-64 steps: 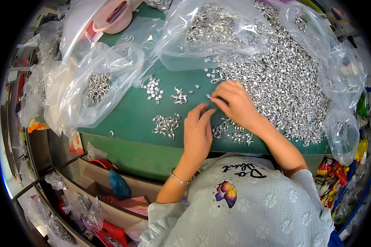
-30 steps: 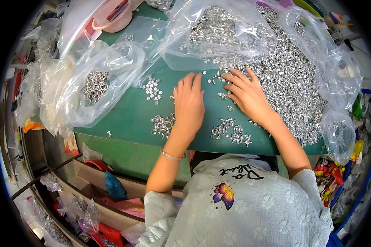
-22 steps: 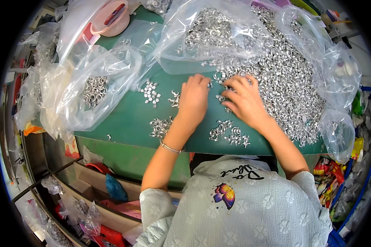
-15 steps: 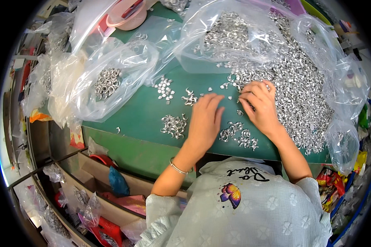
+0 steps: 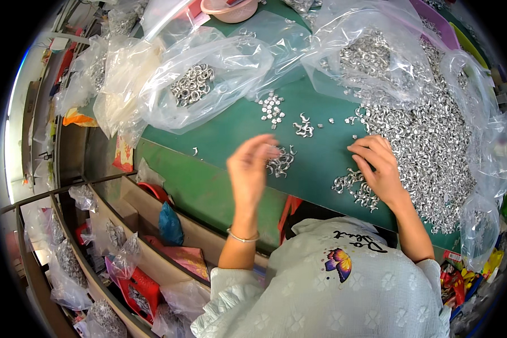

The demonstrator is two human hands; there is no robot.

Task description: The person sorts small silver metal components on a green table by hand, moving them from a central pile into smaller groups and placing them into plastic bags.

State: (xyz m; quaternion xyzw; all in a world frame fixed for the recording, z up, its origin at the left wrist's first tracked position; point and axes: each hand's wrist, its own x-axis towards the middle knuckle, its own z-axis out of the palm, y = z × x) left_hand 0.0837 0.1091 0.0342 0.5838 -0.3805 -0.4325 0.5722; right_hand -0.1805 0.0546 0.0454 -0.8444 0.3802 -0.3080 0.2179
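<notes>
My left hand (image 5: 250, 163), smeared by motion, hovers at the left edge of a small pile of silvery curved metal pieces (image 5: 282, 162). Its fingers point right, and whether they hold anything does not show. Close to the near side of a big heap of similar silvery pieces (image 5: 428, 152), my right hand (image 5: 381, 169) is bent low over the table with thumb and fingers drawn together. Whatever is in that pinch is hidden. Just below it lies another small pile of curved pieces (image 5: 352, 183). Farther off are a cluster of small round pieces (image 5: 272, 109) and a few curved ones (image 5: 304, 127).
A clear plastic bag (image 5: 236, 62) with silvery rings (image 5: 192, 84) lies at the far left on the green table (image 5: 208, 146). Another clear bag (image 5: 327, 79) covers part of the heap. Farther back stands a pink bowl (image 5: 231, 11). Compartments with bagged parts (image 5: 67, 265) stand at lower left.
The view has shifted, so the table sits farther right. My left hand has moved left across the small pile. My right hand has come nearer, away from the heap's edge.
</notes>
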